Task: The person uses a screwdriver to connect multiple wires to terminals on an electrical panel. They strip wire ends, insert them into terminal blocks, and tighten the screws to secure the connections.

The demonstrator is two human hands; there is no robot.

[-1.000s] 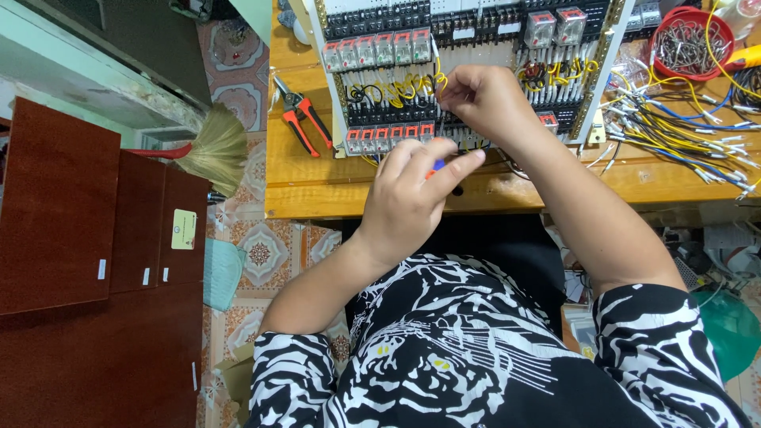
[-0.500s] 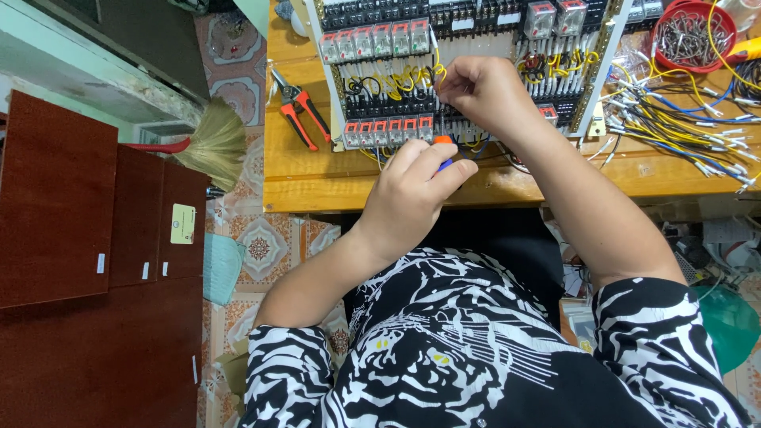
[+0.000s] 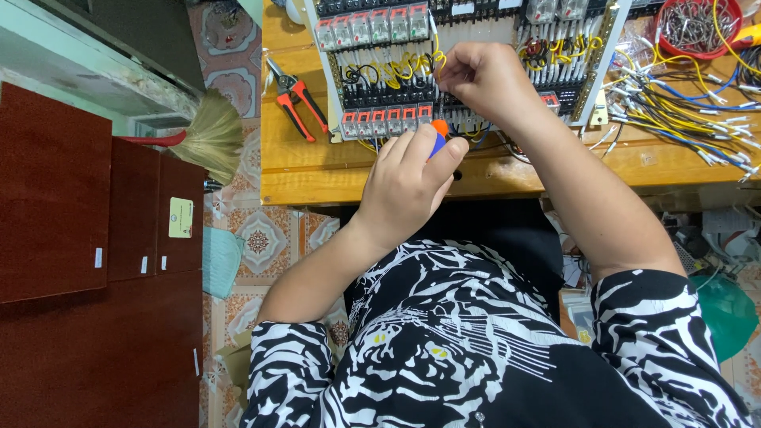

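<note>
Head view: the left hand (image 3: 408, 186) grips an orange-and-blue screwdriver (image 3: 437, 136), its tip hidden at the relay panel (image 3: 476, 32). The right hand (image 3: 485, 79) pinches a yellow wire (image 3: 435, 57) just above the screwdriver. Red-handled pliers (image 3: 297, 99) lie on the wooden bench (image 3: 301, 170).

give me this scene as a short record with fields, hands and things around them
left hand: left hand grips an orange and blue screwdriver handle
right hand: right hand pinches at wiring on the white panel of relays and terminal blocks
surface: wooden workbench
tools nearby: orange-handled pliers lying left of the panel
loose parts: bundle of yellow, blue and white wires; red round bowl of metal bits
floor side: straw broom beside dark red wooden cabinets
</note>
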